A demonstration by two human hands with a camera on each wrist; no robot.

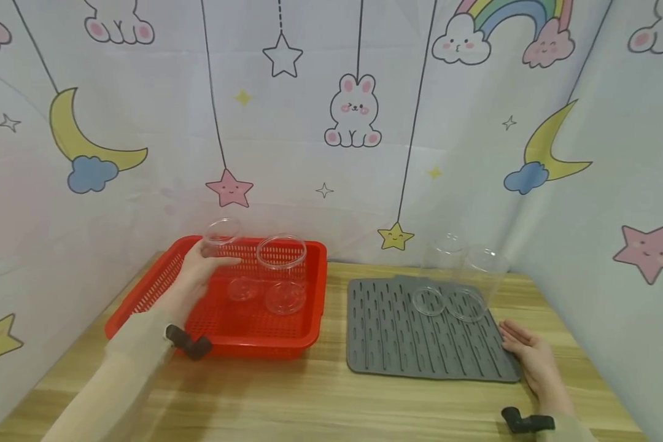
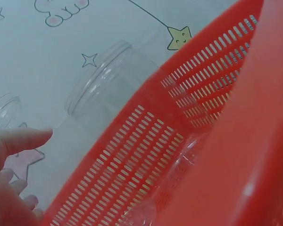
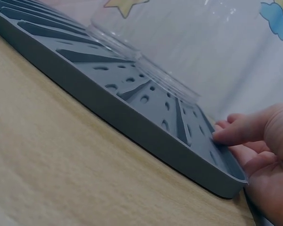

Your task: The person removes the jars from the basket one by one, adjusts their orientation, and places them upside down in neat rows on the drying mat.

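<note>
The left clear cup is at the red basket, in its left back part, with its rim rising above the back wall. My left hand grips it, reaching over the basket's left side; my thumb stretches across the near side and my fingers curl at the other. Whether its base touches the basket's floor, I cannot tell. Just right of it, a second clear cup stands in the basket, rim up. To the right of the basket, a grey ribbed mat lies apart from it, bearing a pair of tall clear cups at its back right. My right hand rests against the mat edge farthest from the basket, its fingers relaxed. A wooden table runs beneath the basket, and behind it hangs a pale backdrop printed with bunnies, stars and moons.
</note>
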